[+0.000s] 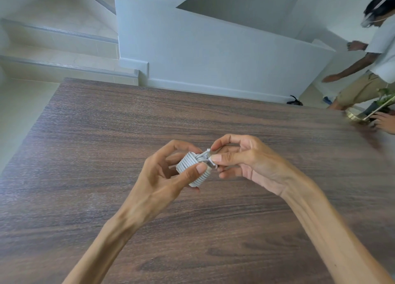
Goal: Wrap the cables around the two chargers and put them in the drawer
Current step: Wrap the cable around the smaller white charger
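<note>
A white charger (pixel 190 163) with its white cable coiled tightly around it is held above the dark wooden table (pixel 106 134). My left hand (pixel 164 174) grips the wrapped charger, thumb across the coils. My right hand (pixel 237 157) pinches the cable's end plug (pixel 210 156) between thumb and forefinger at the top right of the coil. A second charger and a drawer are not in view.
At the table's far right edge another person's hand (pixel 383 122) touches a gold-rimmed object with a plant (pixel 367 110). A person (pixel 376 55) moves at the back right. White walls and tiled stairs (pixel 59 48) lie beyond the table.
</note>
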